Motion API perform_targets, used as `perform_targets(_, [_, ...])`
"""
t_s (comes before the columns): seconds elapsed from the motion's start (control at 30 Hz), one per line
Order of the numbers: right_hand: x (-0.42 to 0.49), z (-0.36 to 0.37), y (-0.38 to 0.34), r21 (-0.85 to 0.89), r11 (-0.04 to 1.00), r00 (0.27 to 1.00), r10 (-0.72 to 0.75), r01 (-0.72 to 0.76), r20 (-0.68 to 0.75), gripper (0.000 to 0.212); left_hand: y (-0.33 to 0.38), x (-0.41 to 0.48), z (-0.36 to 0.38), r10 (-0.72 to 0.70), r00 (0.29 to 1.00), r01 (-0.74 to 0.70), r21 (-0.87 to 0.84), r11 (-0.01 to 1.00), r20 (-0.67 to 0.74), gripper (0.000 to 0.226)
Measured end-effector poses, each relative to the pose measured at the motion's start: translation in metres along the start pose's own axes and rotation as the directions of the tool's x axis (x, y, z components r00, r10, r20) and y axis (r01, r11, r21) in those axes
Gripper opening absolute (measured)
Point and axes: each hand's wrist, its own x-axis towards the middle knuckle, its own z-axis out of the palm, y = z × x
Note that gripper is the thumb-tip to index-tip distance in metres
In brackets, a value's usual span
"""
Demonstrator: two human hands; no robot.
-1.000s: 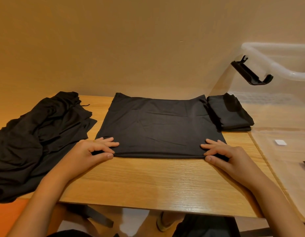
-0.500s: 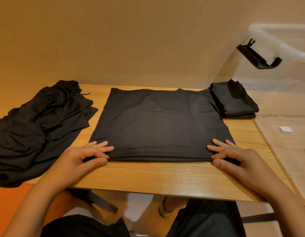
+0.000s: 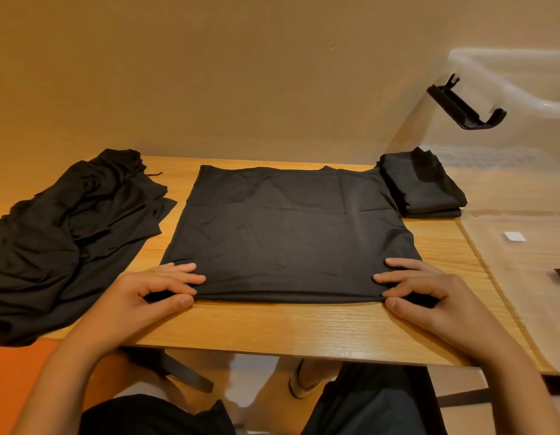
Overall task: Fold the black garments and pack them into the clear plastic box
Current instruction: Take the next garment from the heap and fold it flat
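A black garment lies flat in a square on the wooden table. My left hand pinches its near left corner between thumb and fingers. My right hand pinches the near right corner the same way. A heap of unfolded black garments lies at the table's left end. A small folded black garment sits at the back right. The clear plastic box stands against the table's right side.
A black latch hangs on the box's near rim. A white sticker shows through the box wall. The beige wall runs right behind the table. My legs and a foot show under the near edge.
My thumbs have closed under the near hem, so both hands now pinch the corners instead of resting flat on them. The camera view has tilted down a little.
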Motion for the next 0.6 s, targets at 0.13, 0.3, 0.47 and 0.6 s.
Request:
perform_targets(0.13, [0.000, -0.001, -0.001, -0.033, 0.999, 0.999, -0.032, 0.031, -0.010, 0.012, 0.002, -0.001, -0.001, -0.008, 1.000, 0.008, 0.026, 1.000, 0.005, 0.028])
perform_targets(0.3, [0.008, -0.001, -0.011, -0.076, 0.994, 0.996, -0.080, 0.077, -0.049, 0.014, 0.020, 0.010, 0.005, 0.084, 0.993, -0.065, 0.200, 0.978, -0.088, 0.026])
perform_targets(0.47, [0.038, 0.028, -0.050, -0.182, 0.976, 0.990, -0.130, 0.120, -0.045, 0.028, 0.066, 0.039, 0.053, 0.146, 0.981, -0.106, 0.286, 0.952, -0.124, 0.040])
perform_targets(0.6, [0.065, 0.067, -0.080, -0.371, 0.919, 0.990, -0.109, 0.133, 0.086, 0.045, 0.083, 0.062, 0.096, 0.014, 0.997, -0.046, 0.428, 0.902, 0.077, 0.052])
